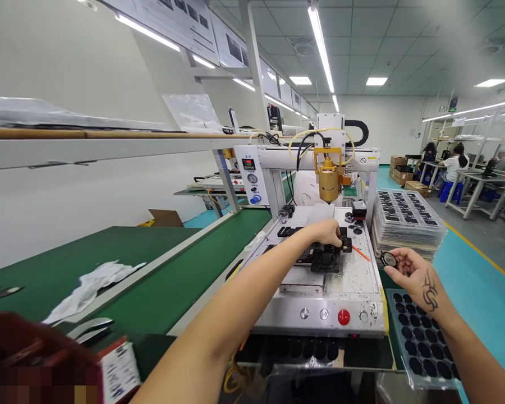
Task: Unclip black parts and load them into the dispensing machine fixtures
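Note:
My left hand (329,232) reaches over the machine bed, fingers bent down and closed at the right side of a black fixture (326,261). What its fingertips grip, if anything, is hidden. Between the thumb and fingers of my right hand (410,270) is a round, black-rimmed watch-like part (389,259), held clear of the machine's right side. Below that hand, a tray (416,376) carries rows of round black pieces. An orange stick (361,253) lies beside the fixture. Above the bed hangs a brass-coloured dispensing head (329,182).
Stacked clear trays (408,221) stand right of the machine. Its front panel has a red button (343,317). A green conveyor belt (164,275) runs along the left, with a white cloth (90,286) nearby. Co-workers sit at far benches on the right.

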The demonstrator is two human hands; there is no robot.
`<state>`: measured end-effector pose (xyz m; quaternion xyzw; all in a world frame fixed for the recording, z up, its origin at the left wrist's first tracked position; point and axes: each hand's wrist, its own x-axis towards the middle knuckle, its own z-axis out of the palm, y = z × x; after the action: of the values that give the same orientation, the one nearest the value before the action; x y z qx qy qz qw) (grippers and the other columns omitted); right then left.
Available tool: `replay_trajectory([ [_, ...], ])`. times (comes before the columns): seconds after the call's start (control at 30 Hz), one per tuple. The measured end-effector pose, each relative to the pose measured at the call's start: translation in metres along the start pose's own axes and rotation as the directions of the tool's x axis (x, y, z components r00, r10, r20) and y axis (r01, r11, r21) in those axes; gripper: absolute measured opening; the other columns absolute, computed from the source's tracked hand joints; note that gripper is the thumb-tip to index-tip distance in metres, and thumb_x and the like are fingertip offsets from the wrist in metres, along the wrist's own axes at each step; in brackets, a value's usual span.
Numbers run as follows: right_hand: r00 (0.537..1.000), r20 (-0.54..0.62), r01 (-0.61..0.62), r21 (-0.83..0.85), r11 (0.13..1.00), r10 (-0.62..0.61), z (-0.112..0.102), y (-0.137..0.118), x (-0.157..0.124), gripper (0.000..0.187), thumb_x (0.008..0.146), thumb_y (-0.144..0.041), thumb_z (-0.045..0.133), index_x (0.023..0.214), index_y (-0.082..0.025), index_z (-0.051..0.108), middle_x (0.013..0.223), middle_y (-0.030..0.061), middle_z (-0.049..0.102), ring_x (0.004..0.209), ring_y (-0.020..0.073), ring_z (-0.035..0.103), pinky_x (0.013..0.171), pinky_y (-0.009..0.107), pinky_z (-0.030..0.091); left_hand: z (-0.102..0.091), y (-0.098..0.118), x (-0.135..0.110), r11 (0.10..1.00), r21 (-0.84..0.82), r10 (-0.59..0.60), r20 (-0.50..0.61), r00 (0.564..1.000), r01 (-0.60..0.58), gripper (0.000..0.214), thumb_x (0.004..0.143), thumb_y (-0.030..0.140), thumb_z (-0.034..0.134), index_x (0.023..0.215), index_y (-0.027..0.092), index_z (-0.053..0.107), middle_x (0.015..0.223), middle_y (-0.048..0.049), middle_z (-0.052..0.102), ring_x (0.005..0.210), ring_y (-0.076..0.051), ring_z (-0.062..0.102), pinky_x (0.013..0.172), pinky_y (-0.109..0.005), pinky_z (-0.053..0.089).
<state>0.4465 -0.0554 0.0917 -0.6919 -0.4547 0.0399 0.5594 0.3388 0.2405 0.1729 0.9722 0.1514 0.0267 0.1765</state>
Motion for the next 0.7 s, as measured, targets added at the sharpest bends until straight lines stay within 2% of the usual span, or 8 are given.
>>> replay_trajectory([
  [0.1,0.997,0.048,0.065,-0.011,0.998,-0.065,0.017,0.006,0.02,0.048,0.09,-0.057,0.074,0.116,-0.018,0.064,0.078,-0.0009,0.057,0.068,0.0176,0.052,0.062,0.032,0.047,-0.014,-0.005,-0.026,0.992,-0.122,0.021,-0.123,0.992,-0.036,0.032,0.091,0.041,0.079,0.11,0.015,0.073,0.114,-0.0094,0.077,0.105,-0.026,0.072,0.095,-0.041,0.057],
  [0.2,0.984,0.141,0.114,-0.044,0.993,-0.107,0.042,0.002,0.058,0.046,0.088,-0.054,0.075,0.114,-0.017,0.065,0.082,-0.0004,0.059,0.07,0.0171,0.051,0.065,0.032,0.046,-0.026,-0.005,-0.052,0.965,-0.245,0.037,-0.239,0.97,-0.097,0.041,0.087,0.041,0.075,0.118,0.014,0.069,0.118,-0.0133,0.077,0.107,-0.025,0.071,0.094,-0.036,0.055],
  [0.3,0.957,0.269,0.135,-0.095,0.986,-0.106,0.07,-0.002,0.103,0.038,0.082,-0.045,0.081,0.104,-0.017,0.069,0.081,-0.0008,0.062,0.071,0.0169,0.053,0.067,0.031,0.045,-0.031,0.001,-0.077,0.933,-0.328,0.051,-0.289,0.956,-0.149,0.045,0.087,0.041,0.072,0.122,0.015,0.064,0.109,-0.0114,0.077,0.095,-0.022,0.071,0.085,-0.035,0.056],
  [0.4,0.917,0.391,0.147,-0.156,0.977,-0.076,0.089,0.001,0.135,0.031,0.077,-0.035,0.086,0.096,-0.015,0.072,0.077,-0.0017,0.063,0.07,0.0167,0.057,0.066,0.03,0.044,-0.033,0.005,-0.107,0.912,-0.369,0.064,-0.305,0.95,-0.18,0.04,0.085,0.04,0.073,0.117,0.018,0.063,0.096,-0.0061,0.076,0.085,-0.02,0.069,0.079,-0.034,0.054],
  [0.57,0.836,0.546,0.201,-0.209,0.957,-0.056,0.092,0.013,0.151,0.028,0.083,-0.035,0.086,0.102,-0.015,0.076,0.08,-0.0011,0.069,0.07,0.0161,0.062,0.068,0.03,0.046,-0.034,0.005,-0.162,0.912,-0.374,0.03,-0.353,0.935,-0.17,0.036,0.083,0.04,0.074,0.112,0.02,0.065,0.092,-0.0032,0.072,0.084,-0.02,0.066,0.078,-0.035,0.053],
  [0.7,0.822,0.567,0.225,-0.229,0.947,-0.058,0.09,0.013,0.151,0.035,0.085,-0.041,0.084,0.107,-0.014,0.082,0.088,0.005,0.074,0.08,0.0202,0.066,0.072,0.031,0.047,-0.03,0.003,-0.187,0.913,-0.38,-0.005,-0.37,0.929,-0.146,0.037,0.083,0.04,0.074,0.114,0.021,0.065,0.098,-0.004,0.071,0.088,-0.02,0.066,0.08,-0.035,0.054],
])
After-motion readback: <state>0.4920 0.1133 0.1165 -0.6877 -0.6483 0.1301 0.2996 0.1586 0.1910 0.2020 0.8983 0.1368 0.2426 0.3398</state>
